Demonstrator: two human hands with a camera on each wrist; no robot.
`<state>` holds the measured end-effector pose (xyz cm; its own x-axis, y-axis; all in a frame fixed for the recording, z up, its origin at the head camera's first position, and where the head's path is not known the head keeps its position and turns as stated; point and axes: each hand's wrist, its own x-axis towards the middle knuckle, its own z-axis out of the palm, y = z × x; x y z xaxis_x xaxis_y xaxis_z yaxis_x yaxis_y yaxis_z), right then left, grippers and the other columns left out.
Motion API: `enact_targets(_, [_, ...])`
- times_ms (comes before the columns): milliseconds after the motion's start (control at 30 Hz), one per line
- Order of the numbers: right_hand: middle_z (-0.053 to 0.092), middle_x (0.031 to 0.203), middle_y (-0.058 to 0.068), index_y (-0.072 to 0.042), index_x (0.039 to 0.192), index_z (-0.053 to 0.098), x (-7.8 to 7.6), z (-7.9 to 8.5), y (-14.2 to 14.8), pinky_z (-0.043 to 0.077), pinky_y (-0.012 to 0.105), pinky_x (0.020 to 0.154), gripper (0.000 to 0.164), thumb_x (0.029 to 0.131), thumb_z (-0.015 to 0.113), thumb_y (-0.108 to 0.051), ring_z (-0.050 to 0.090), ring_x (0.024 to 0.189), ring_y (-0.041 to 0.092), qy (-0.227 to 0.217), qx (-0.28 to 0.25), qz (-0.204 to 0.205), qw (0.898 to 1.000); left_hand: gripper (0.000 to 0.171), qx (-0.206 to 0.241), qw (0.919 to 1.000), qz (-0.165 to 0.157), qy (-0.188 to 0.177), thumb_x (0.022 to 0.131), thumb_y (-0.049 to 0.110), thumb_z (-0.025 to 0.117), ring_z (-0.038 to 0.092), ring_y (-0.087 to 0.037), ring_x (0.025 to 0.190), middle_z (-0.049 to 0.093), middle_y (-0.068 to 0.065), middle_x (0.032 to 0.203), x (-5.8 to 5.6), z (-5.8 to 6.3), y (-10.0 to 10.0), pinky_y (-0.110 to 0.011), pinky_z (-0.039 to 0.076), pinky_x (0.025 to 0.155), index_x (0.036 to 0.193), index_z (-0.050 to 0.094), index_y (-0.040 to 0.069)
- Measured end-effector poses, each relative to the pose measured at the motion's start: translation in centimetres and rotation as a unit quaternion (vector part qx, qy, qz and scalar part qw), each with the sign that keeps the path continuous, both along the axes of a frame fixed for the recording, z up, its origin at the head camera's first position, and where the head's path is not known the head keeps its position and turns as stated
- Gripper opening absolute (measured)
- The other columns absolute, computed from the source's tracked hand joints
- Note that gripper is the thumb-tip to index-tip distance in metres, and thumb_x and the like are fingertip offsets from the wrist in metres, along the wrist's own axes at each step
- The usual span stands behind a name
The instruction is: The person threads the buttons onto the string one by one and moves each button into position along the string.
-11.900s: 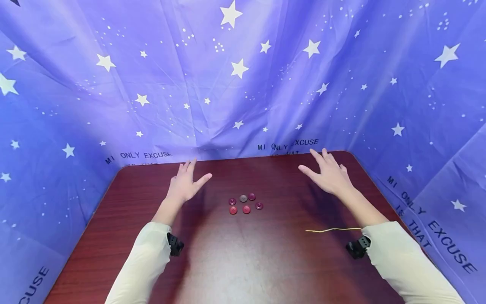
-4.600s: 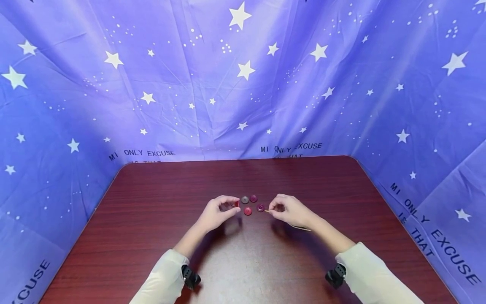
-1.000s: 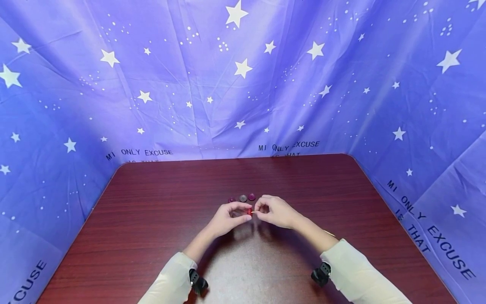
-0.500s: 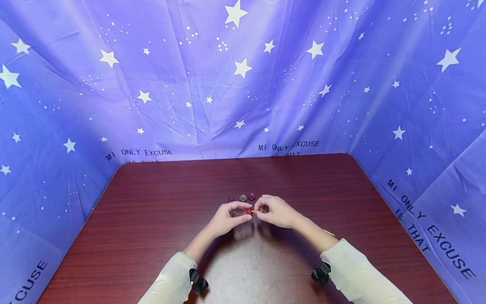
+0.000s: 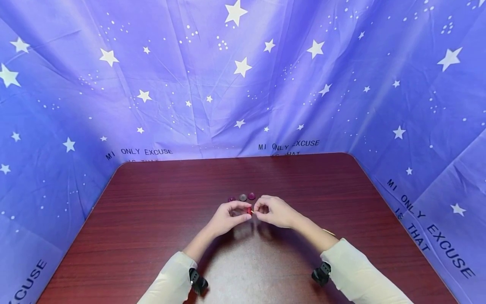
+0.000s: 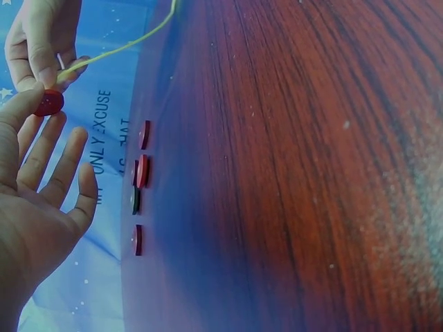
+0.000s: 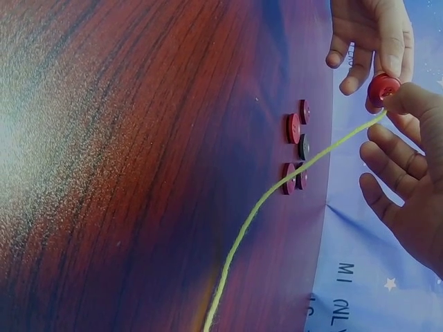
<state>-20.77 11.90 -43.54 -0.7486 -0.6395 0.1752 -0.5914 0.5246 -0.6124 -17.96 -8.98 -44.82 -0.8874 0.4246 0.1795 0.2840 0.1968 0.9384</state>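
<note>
Above the table, my left hand [image 5: 225, 219] pinches a red button [image 7: 382, 90] on edge between thumb and fingertip; its other fingers are spread loosely. My right hand [image 5: 279, 212] pinches a yellow string [image 7: 266, 197] near its end, right at the holes in the button's face. The fingertips partly hide the string's tip, and I cannot tell whether it passes through a hole. From the right hand the string trails back along the forearm. Behind the hands lie a dark purple button [image 5: 231, 199], a grey button [image 5: 243, 197] and a magenta button [image 5: 252, 196].
Another red button [image 7: 293, 128] lies in the same group on the table, hidden by the hands in the head view. The brown wood-grain table [image 5: 171, 181] ends at a blue star-print curtain [image 5: 212, 84]. A black wrist camera [image 5: 198, 282] is strapped to each sleeve.
Earlier both hands were open and apart. The left then took a red button from the group, the right picked up the string, and they came together. In the last second they barely moved.
</note>
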Motion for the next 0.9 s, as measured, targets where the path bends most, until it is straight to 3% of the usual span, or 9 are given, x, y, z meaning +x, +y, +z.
enact_targets(467, [0.056,0.077,-0.007,-0.01,0.082,0.064,0.13,0.19,-0.04,0.044,0.017,0.063,0.004,0.082,0.066,-0.014,0.051,0.072,0.002,-0.003,0.008,0.018,1.0,0.032,-0.007,1.0,0.001,0.004,0.085,0.003,0.065,0.064,-0.033,0.092,0.067,-0.024,0.101,0.06,0.23,-0.18,-0.036,0.053,0.077,0.113,0.06,-0.01])
enact_targets(900, [0.056,0.077,-0.007,-0.012,0.08,0.064,0.01,0.04,-0.16,0.044,0.017,0.063,0.002,0.082,0.065,-0.013,0.05,0.071,0.002,0.004,0.004,0.024,1.0,0.03,-0.006,0.9999,-0.013,0.006,0.087,0.003,0.063,0.062,-0.035,0.095,0.066,-0.024,0.104,-0.06,0.05,-0.33,-0.022,0.052,0.074,0.115,0.06,-0.007])
